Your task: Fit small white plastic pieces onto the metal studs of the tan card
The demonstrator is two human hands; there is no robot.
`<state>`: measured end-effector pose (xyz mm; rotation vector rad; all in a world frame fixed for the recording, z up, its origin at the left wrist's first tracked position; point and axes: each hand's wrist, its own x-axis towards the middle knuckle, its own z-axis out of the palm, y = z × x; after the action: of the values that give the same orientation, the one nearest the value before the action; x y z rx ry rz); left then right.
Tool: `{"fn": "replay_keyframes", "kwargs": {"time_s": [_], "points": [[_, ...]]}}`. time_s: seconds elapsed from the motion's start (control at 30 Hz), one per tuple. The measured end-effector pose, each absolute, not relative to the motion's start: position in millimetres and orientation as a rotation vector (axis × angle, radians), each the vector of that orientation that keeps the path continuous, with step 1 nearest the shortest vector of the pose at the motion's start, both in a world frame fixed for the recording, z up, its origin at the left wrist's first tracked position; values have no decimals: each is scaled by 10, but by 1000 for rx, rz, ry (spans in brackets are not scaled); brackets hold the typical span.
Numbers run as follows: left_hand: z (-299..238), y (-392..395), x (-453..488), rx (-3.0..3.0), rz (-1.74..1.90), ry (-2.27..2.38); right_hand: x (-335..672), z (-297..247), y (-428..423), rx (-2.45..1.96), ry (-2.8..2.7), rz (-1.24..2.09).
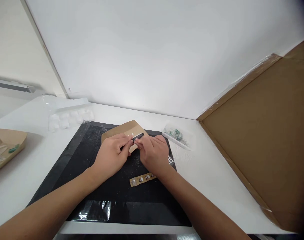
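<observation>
Left hand [112, 151] and right hand [154, 151] both pinch a slim dark piece [139, 137] between thumb and fingers; probably light, stiff, smooth; edges seem the surest hold.

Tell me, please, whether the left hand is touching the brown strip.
Apart: the head view plainly shows black mat between the left hand and the brown strip.

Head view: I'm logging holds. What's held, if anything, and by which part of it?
A dark piece: left grip at its left end, right grip at its lower edge; contact partly hidden.
</observation>
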<state>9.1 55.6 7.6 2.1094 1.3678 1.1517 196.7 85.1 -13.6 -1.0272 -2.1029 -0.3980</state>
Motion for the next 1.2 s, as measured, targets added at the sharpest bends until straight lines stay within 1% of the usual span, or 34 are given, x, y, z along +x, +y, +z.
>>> {"fn": "replay_keyframes", "kwargs": {"time_s": [0.13,0.3,0.43,0.53,0.63,0.83,0.9,0.97,1.07,1.2], "points": [[85,547,104,2132,1157,1378,2034,-123,875,-1042,-2038,-344],[38,541,118,2178,1095,1371,2147,-130,876,-1051,-1953,-32],[-14,554,109,2118,1078,1375,2176,-160,857,-1069,-1929,52],[-2,570,83,2190,1112,1338,2196,-179,869,-1111,-1949,71],[29,587,44,2336,1043,1348,2231,-191,899,-1126,-1961,59],[-36,595,-8,2683,629,1555,2348,-176,975,-1147,-1885,-6],[-81,596,-5,2699,450,1649,2393,-172,1005,-1150,-1851,-27],[-109,596,5,2668,345,1700,2434,-172,1035,-1155,-1821,-40],[-113,591,23,2643,317,1714,2478,-179,1067,-1166,-1800,-38],[-98,565,39,2616,364,1689,2500,-187,1074,-1189,-1805,-16]]}}
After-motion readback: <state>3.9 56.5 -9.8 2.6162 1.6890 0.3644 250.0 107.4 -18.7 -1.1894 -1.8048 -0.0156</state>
